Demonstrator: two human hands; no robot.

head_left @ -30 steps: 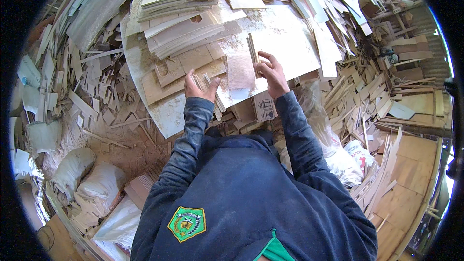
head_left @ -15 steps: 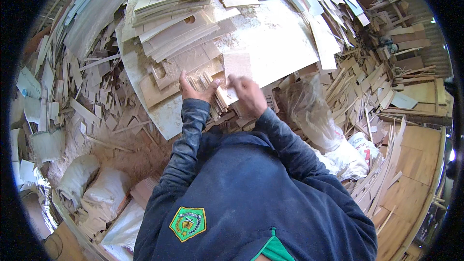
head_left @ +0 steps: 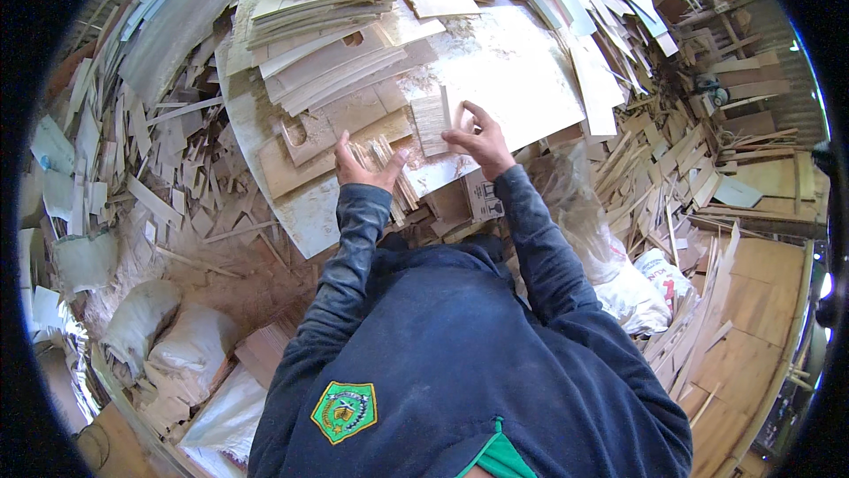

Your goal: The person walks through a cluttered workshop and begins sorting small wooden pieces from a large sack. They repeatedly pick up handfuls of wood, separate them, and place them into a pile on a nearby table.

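matt, rough-edged wooden strips (head_left: 405, 196)

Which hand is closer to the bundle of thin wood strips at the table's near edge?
Left. The left hand is right at the strips, spread around their far end. The right hand is apart from them, farther to the right.

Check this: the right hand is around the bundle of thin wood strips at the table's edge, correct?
Not quite: the head view shows the left hand, not the right hand, around the bundle of thin wood strips at the table's edge.
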